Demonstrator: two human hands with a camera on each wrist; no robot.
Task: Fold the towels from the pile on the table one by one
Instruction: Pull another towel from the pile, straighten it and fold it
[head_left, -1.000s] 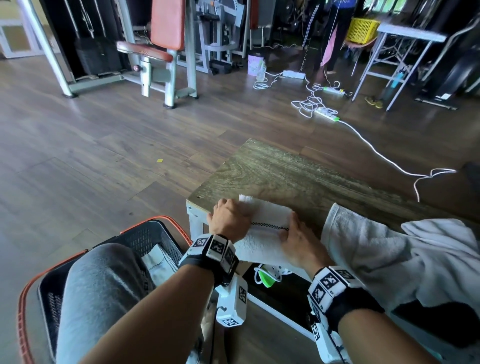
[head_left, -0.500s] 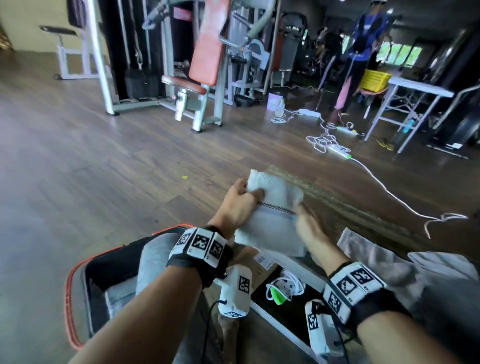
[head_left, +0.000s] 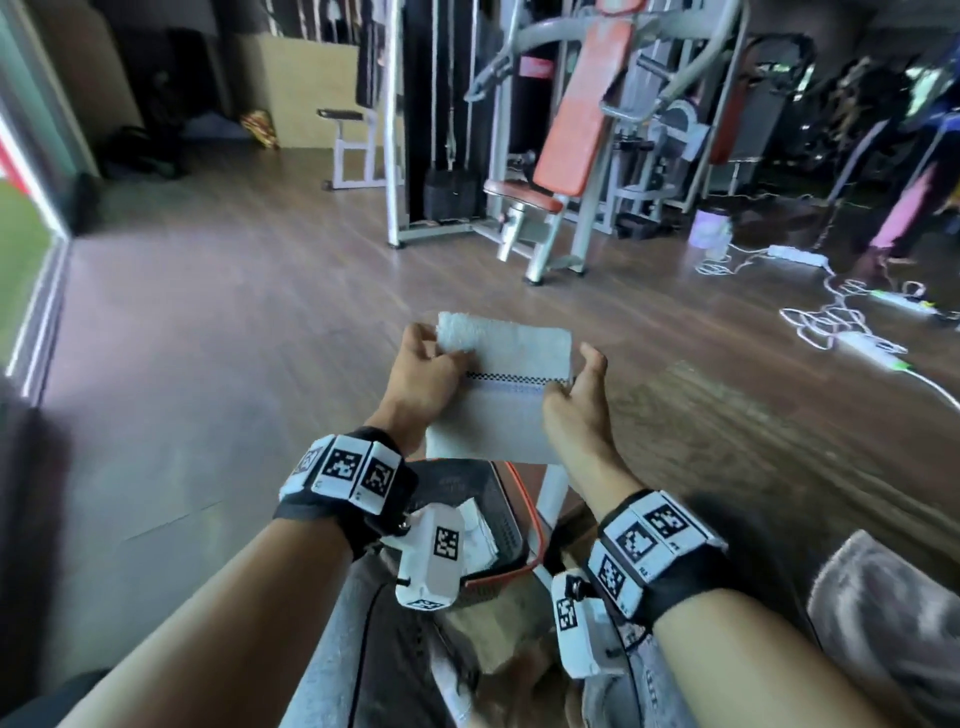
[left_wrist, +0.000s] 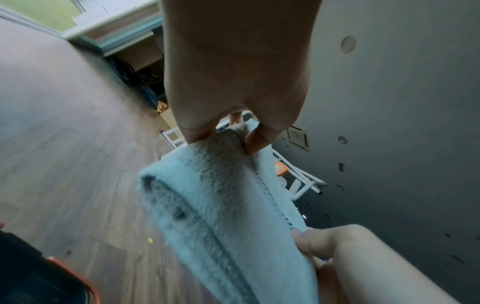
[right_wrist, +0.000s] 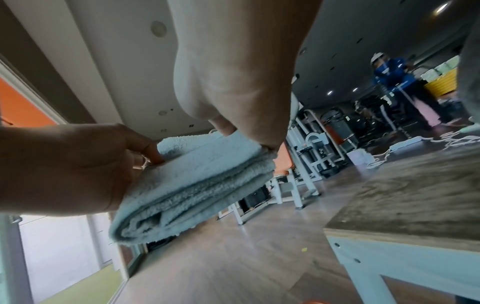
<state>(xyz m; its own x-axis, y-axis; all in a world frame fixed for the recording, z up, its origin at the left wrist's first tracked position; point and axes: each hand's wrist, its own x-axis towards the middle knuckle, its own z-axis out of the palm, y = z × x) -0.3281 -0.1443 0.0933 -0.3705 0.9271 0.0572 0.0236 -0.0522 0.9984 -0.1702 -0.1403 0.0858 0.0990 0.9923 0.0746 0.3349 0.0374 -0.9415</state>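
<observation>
A folded white towel (head_left: 506, 395) with a black checked stripe is held up in the air between both hands, off the table and to its left. My left hand (head_left: 423, 371) grips its left edge, thumb on top. My right hand (head_left: 574, 397) pinches its right edge. In the left wrist view the towel (left_wrist: 223, 205) hangs from my left hand's fingers (left_wrist: 255, 142). The right wrist view shows its stacked layers (right_wrist: 192, 185) gripped from both sides. The pile of unfolded towels (head_left: 888, 613) lies at the lower right, blurred.
An orange-rimmed black basket (head_left: 488, 519) with white cloth inside sits on the floor below the held towel, beside my grey-trousered knee. The wooden table (head_left: 753, 441) stretches to the right. Gym machines (head_left: 566, 145) and white cables (head_left: 831, 317) lie farther off on the floor.
Both hands lifted the folded towel off the table's corner and carried it left and up, over the basket. My head turned left, so the table slid to the right of view.
</observation>
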